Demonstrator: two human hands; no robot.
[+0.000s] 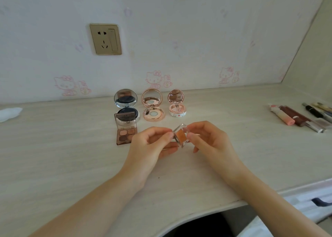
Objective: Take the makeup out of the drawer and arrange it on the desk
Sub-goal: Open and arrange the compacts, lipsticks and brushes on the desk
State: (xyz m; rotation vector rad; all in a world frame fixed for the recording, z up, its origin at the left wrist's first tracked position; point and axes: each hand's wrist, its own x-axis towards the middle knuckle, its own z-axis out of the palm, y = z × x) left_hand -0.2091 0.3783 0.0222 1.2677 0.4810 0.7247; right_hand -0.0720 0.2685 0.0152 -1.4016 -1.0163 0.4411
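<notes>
Both hands hold a small clear square case with an orange-brown pan (180,136) just above the desk (71,156). My left hand (152,143) pinches its left edge, and my right hand (208,139) pinches its right side. Its clear lid stands partly open. Behind them lie an open brown eyeshadow palette (126,129), an open black cushion compact (126,104), an open rose-gold compact (153,105) and a small open white-and-pink compact (177,104).
Several lipsticks and tubes (298,117) lie in a row at the right of the desk. A white tissue (9,113) sits at the far left. A wall socket (105,39) is on the wall. A white drawer front with a dark handle (319,201) is at lower right.
</notes>
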